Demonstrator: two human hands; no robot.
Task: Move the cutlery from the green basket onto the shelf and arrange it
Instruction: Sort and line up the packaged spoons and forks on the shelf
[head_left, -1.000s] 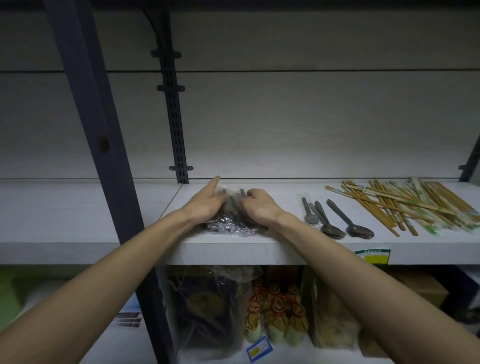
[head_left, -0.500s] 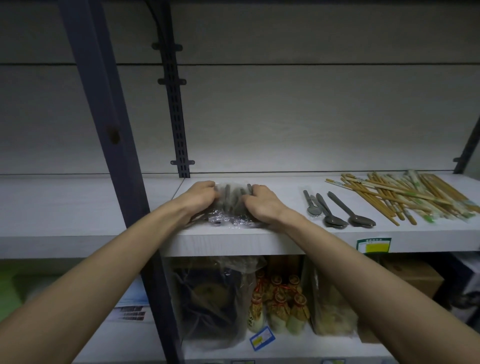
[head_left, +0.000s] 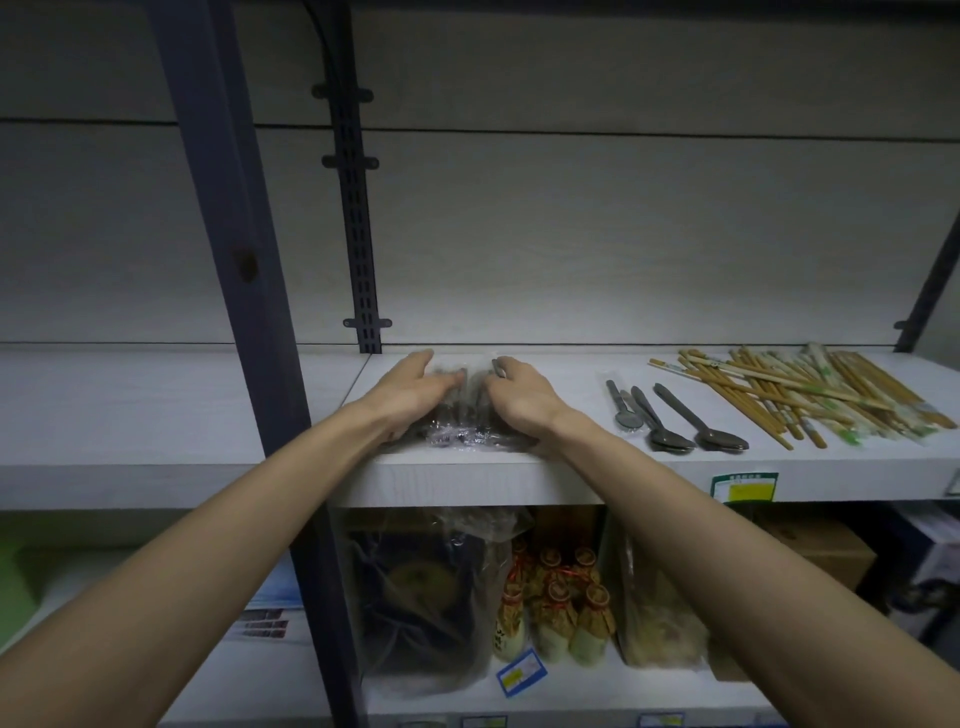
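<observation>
- Far left of the frame there's a dark upright post cutting across the white shelf. No green basket that I can make out for sure, just a green blur at the lower left edge.
- Left hand, centre of the frame: fingers look fairly straight, lying along the left side of a plastic-wrapped cutlery bundle, pressing it inward.
- That bundle sits near the shelf's front edge, between both hands. Crinkly film over dark utensils, so I'd guess light, stiff inside but slippery outside. Better to cup it from both long sides than pinch the loose wrap.
- Right hand: mirrors the other, fingers bent over the bundle's right side and top, resting on it.
- Right of that, loose spoons, well apart from the bundle.
- Far right, a messy heap of chopsticks.
</observation>
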